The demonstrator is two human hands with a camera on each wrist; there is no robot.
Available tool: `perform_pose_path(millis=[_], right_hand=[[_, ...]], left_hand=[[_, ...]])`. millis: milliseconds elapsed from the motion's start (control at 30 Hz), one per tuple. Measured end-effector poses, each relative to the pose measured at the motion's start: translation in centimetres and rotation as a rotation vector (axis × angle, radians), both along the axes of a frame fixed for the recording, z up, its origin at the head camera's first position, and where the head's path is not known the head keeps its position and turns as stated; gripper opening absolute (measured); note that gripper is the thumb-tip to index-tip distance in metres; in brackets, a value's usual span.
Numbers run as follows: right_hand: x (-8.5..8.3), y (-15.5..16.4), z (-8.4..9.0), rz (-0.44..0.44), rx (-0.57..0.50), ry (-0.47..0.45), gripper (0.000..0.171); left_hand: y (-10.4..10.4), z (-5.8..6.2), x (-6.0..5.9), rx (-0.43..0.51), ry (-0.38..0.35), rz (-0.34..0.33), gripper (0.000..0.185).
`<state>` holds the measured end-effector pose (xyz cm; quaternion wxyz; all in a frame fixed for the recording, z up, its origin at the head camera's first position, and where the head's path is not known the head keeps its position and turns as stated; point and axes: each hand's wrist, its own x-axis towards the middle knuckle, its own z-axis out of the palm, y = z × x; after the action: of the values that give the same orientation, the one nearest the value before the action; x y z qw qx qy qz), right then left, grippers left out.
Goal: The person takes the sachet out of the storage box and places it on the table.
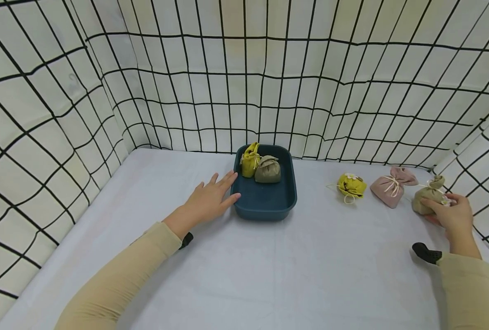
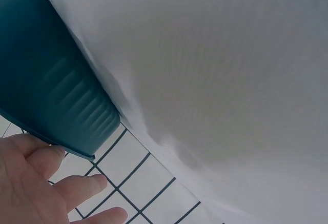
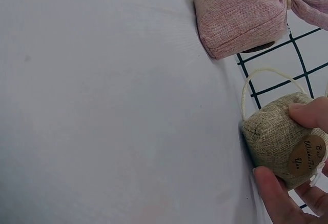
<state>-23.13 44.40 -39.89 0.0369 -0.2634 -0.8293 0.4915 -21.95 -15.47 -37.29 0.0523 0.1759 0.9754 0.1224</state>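
We note a small beige burlap drawstring pouch [image 3: 279, 142], coarse-woven, cream cord looped at its neck, round brown paper tag on its side, at the tabletop's [image 1: 269, 275] right edge; our right hand [image 1: 454, 215] pinches it; our left hand [image 1: 209, 199], fingers straight, rests against the dark teal plastic tray [image 1: 265, 201]

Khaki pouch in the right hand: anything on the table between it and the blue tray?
Yes. The pink pouch and the yellow pouch lie on the table between the khaki pouch, gripped by the right hand, and the blue tray.
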Motion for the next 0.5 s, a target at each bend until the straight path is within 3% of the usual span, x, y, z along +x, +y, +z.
perform_pose_path(millis=[500], right_hand=[[0.04, -0.01, 0.60, 0.106, 0.102, -0.065, 0.098]], left_hand=[[-0.06, -0.30, -0.22, 0.003, 0.010, -0.007, 0.073]])
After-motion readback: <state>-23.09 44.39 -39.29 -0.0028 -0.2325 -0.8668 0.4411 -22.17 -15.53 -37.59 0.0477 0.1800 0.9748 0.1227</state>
